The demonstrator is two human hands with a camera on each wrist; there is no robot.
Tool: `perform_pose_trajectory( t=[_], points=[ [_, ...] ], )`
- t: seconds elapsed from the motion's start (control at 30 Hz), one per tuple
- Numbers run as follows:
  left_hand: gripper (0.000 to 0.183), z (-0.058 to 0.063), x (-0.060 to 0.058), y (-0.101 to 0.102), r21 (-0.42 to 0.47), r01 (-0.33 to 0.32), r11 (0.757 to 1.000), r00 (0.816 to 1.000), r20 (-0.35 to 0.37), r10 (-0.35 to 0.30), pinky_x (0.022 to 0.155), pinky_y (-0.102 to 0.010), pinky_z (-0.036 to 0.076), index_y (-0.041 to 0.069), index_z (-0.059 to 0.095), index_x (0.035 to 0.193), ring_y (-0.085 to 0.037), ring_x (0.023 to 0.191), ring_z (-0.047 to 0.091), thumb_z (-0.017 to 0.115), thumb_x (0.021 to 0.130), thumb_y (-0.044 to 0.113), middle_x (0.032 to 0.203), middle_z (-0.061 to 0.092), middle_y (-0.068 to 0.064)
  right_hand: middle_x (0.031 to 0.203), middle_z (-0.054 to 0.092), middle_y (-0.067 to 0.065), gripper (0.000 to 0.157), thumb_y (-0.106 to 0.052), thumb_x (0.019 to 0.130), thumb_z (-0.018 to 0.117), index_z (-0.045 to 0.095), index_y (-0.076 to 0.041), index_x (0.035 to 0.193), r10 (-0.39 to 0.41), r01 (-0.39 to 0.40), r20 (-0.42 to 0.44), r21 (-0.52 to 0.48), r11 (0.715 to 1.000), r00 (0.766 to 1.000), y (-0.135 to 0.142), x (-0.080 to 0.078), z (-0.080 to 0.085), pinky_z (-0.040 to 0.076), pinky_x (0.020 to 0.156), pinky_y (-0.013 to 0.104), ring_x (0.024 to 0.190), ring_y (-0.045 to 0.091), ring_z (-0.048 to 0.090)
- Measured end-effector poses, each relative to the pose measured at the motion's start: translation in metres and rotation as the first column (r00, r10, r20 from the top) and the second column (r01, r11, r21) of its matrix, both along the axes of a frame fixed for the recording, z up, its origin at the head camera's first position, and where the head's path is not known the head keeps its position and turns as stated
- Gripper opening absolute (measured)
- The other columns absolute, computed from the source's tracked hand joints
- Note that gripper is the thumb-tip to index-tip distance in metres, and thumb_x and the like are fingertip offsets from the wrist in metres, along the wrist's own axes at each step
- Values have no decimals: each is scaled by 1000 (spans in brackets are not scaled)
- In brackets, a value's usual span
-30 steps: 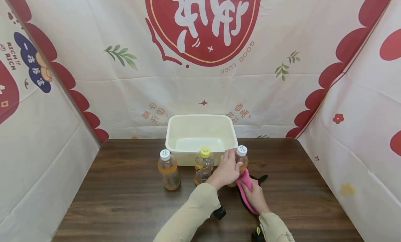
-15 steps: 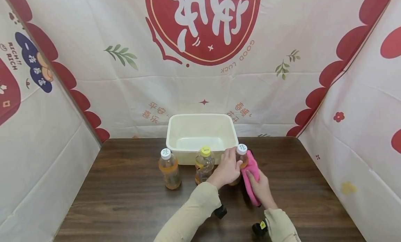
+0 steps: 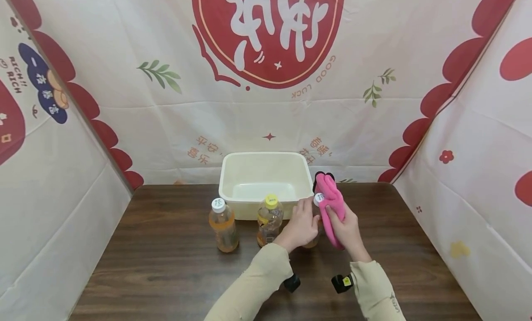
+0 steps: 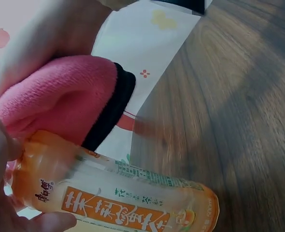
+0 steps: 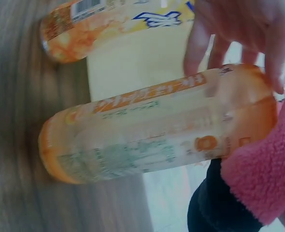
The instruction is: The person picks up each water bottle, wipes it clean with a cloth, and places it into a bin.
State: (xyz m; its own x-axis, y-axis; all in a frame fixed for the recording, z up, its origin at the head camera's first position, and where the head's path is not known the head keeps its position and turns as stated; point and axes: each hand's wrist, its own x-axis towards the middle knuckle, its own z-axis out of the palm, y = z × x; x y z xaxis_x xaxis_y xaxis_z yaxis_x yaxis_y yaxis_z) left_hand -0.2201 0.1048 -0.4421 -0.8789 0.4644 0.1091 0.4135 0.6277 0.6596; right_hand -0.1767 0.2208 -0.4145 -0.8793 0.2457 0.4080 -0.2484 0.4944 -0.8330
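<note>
A plastic drink bottle (image 5: 133, 135) with an orange-and-white label and white cap (image 3: 318, 199) stands upright at the right of the row. My left hand (image 3: 300, 223) grips its upper part, fingers and thumb around it in the left wrist view. My right hand (image 3: 347, 228) holds a folded pink cleaning cloth (image 3: 331, 196) with black edging, thumb pressed on it. The cloth lies against the bottle's shoulder and partly covers the cap from above. In the left wrist view the cloth's black edge (image 4: 114, 104) hangs just behind the bottle.
A yellow-capped bottle (image 3: 269, 221) stands just left of my left hand, and a white-capped one (image 3: 224, 228) farther left. Behind them a cream plastic basin (image 3: 249, 210) sits at the back of the wooden table (image 3: 166, 256). Printed cloth walls (image 3: 232, 113) surround the table.
My right hand has lifted the pink cloth from low beside the bottle up to its shoulder and cap, folding it over. The left hand has kept its grip on the bottle.
</note>
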Motion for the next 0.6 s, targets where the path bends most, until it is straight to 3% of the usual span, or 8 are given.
perform_pose_trajectory(
  t=[0.37, 0.6],
  points=[
    [49, -4, 2, 2, -4, -15, 1000, 1000, -15, 15, 100, -33, 36, 6, 25, 137, -22, 117, 38, 43, 95, 22, 131, 34, -10, 75, 58, 17, 15, 7, 80, 60, 56, 11, 95, -28, 28, -2, 2, 1000, 1000, 9, 6, -37, 39, 57, 10, 62, -2, 44],
    [47, -2, 2, 2, 8, -11, 1000, 999, -47, 12, 100, -33, 36, 5, 26, 136, -24, 117, 39, 42, 95, 21, 129, 36, -12, 75, 61, 15, 14, 2, 81, 62, 58, 6, 94, -52, 52, 13, 20, 998, 999, 29, -2, -93, 42, 58, 13, 63, -1, 47]
  ],
)
